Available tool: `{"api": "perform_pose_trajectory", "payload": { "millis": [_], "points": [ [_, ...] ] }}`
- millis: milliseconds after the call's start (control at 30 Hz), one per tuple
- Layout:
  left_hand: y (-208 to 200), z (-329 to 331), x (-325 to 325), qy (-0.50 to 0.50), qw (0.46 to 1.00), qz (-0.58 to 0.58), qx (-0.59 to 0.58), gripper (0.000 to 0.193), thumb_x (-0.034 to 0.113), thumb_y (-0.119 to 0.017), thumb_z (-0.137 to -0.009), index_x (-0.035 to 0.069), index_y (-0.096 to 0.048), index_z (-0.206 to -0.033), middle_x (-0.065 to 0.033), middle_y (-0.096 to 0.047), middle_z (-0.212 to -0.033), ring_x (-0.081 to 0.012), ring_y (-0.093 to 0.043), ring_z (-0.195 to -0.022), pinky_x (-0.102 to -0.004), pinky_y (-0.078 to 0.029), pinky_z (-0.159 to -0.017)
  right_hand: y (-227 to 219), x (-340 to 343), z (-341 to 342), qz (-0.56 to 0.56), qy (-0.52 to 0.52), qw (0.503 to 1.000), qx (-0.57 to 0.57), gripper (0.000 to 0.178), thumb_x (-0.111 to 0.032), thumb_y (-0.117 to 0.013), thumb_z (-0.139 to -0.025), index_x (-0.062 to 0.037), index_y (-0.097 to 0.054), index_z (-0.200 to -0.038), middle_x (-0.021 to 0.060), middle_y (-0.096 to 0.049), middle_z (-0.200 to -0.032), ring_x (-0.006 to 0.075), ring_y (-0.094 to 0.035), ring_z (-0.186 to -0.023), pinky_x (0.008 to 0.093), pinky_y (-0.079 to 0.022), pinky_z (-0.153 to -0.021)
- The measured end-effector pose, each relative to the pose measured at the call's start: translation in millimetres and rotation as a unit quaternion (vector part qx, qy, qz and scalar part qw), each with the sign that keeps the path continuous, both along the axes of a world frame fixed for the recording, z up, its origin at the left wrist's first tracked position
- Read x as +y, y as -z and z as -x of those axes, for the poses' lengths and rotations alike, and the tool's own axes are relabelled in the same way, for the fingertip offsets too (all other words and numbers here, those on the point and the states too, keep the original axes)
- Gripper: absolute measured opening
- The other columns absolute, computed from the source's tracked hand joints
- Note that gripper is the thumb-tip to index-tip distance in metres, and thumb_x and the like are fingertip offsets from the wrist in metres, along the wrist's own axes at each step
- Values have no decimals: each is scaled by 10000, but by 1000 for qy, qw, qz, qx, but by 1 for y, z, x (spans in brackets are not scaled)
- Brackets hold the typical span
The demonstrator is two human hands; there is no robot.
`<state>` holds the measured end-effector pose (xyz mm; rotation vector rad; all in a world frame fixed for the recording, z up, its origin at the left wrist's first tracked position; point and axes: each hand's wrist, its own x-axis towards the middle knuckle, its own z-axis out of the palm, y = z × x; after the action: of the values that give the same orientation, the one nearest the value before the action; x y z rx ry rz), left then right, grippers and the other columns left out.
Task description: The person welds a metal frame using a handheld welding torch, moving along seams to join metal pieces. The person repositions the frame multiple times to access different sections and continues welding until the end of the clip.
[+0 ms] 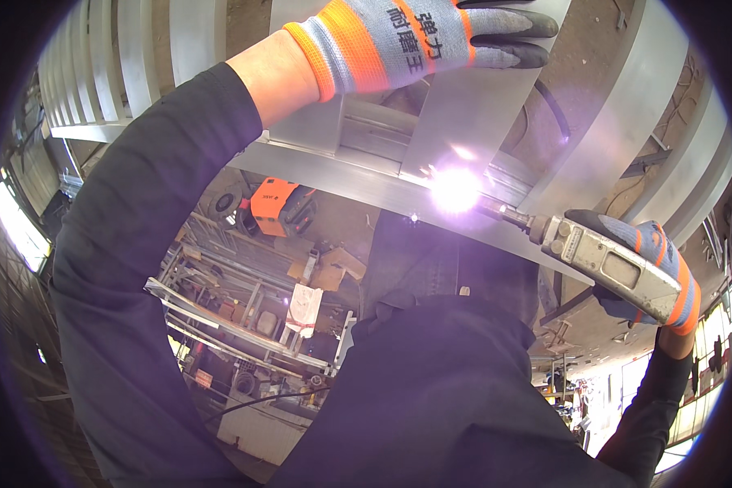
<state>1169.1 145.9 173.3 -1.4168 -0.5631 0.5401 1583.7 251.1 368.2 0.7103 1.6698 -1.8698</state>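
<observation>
My right hand [668,260], in a grey and orange work glove, is wrapped round the boxy metal body of a welding gun [614,267]. The gun's narrow nozzle points left at a metal rail [342,180], where a blinding white-violet glare [455,190] hides the joint. Wide flat metal slats [464,102] run away from this rail. At the top, my left hand [431,39] wears a matching glove with dark fingertips. Its fingers are stretched out over a slat, pointing right; whether they press on it I cannot tell.
More slats [138,57] continue along the frame on the left. Below the rail, an orange and black machine [275,207] stands on the floor near a metal rack [244,321] with assorted bars. A dark cable [553,110] lies beyond the slats.
</observation>
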Motion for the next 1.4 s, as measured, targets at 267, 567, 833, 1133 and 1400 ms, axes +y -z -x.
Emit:
{"api": "perform_pose_trajectory", "payload": {
  "millis": [267, 567, 833, 1133, 1400],
  "points": [
    [-1, 7, 10, 40, 999, -4, -12, 576, 146, -406, -1286, -5, -403, -1842, -171, -487, -1893, -248, -466, -1754, -368, -371, -1493, 0, 3, 4, 8, -9, 1000, -1, 762, -100, -896, -880, -25, -716, -1616, 72, -789, -973, 207, -742, -776, 358, -587, -743],
    [4, 5, 3, 51, 997, -61, 24, 562, 77, -493, -1260, 16, -467, -1817, -180, -580, -1818, -248, -574, -1675, -358, -480, -1431, 2, 0, 7, 17, -13, 1000, -10, 767, -105, -907, -874, -20, -718, -1612, 88, -810, -999, 223, -766, -795, 364, -603, -761],
    [-18, 7, 3, 70, 253, -610, 747, 547, 143, -598, -1235, 79, -568, -1778, -131, -612, -1800, -260, -613, -1637, -427, -538, -1378, 1, 5, 9, 34, -2, 999, -22, 771, -110, -917, -868, -16, -720, -1608, 102, -829, -1022, 237, -789, -811, 370, -617, -776],
    [-72, 5, 8, -58, -481, -542, 687, 605, 163, -764, -893, 127, -803, -1496, -117, -779, -1490, -374, -690, -1490, -685, -437, -1355, -42, -4, -44, -52, 99, 991, -78, 756, -147, -927, -866, -8, -723, -1581, 111, -830, -1060, 240, -793, -838, 375, -621, -794],
    [-64, -97, 49, -121, -511, -700, 484, 886, 638, -888, -872, 267, -682, -1650, 49, -532, -1862, -238, -444, -1761, -586, -240, -1532, -144, 6, -163, -160, 246, 932, -213, 741, -188, -935, -866, 0, -725, -1551, 117, -827, -1098, 239, -793, -865, 379, -623, -809]
  ]
}}
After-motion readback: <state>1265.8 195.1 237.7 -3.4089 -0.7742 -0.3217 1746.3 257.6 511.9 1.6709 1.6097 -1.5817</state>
